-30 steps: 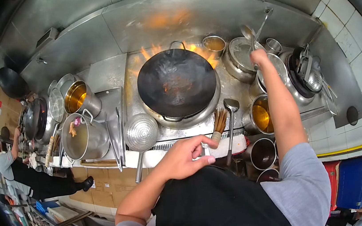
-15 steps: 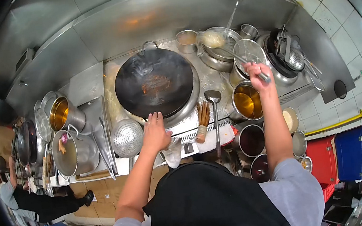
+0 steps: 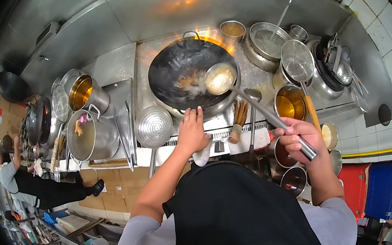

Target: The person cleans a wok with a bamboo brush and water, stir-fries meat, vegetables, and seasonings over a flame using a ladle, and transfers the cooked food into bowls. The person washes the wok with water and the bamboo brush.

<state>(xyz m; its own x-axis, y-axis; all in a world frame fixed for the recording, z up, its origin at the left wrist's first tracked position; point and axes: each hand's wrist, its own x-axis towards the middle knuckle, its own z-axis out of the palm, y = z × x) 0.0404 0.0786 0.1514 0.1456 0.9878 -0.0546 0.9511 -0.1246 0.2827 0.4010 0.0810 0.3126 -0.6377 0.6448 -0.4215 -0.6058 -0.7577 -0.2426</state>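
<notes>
A black wok [image 3: 166,72] sits on the burner, with brownish bits and steam in its bottom. At its near edge my left hand [image 3: 192,131] grips the rim, fingers laid over it; a white cloth [image 3: 203,156] hangs under the palm. My right hand [image 3: 303,139] is wrapped round the long metal handle of a ladle [image 3: 221,79]. The ladle's bowl is over the right side of the wok and looks pale inside, partly blurred by steam.
Flames [image 3: 223,42] rise behind the wok. A perforated skimmer [image 3: 154,127], bamboo brush [image 3: 237,134], pot of golden oil [image 3: 292,106] and wire strainer [image 3: 297,60] surround it. A stockpot [image 3: 106,141] stands left. Another person [image 3: 51,190] works at far left.
My right hand has brought the ladle from the pot at the back right down and left over the wok. Flames have flared behind the wok. My left hand stays at the rim.
</notes>
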